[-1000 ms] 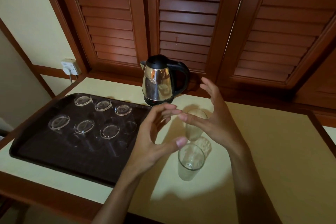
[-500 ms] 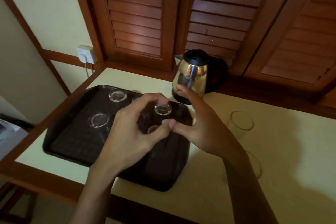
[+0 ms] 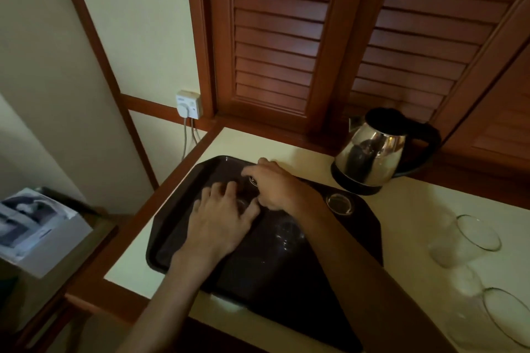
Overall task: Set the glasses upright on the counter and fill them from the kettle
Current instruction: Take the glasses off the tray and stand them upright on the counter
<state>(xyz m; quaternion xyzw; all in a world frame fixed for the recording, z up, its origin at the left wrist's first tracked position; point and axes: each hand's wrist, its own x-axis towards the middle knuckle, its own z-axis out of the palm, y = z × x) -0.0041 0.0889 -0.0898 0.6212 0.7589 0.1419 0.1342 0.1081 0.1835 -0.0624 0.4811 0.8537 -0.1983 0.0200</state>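
A dark tray (image 3: 172, 238) lies on the left of the cream counter (image 3: 407, 209). My left hand (image 3: 220, 218) is palm down over the tray, fingers curled around an upside-down glass that it mostly hides. Just behind it, my right hand (image 3: 275, 186) curls around a second upside-down glass (image 3: 253, 180). Two more inverted glasses stand on the tray, one near its far right corner (image 3: 339, 203) and a faint one (image 3: 286, 233) beside my right forearm. Two upright empty glasses stand on the counter at the right, a farther one (image 3: 464, 241) and a nearer one (image 3: 493, 321). The steel kettle (image 3: 372, 152) sits on its base behind the tray.
Brown louvred shutters (image 3: 275, 37) close off the back of the counter. A wall socket (image 3: 187, 104) with cords hangs at the back left. A white box (image 3: 37, 232) rests on a lower surface past the counter's left edge.
My view has swung left. Both hands have moved from the upright glasses on the counter over to the tray and come down onto two upside-down glasses at its far side.
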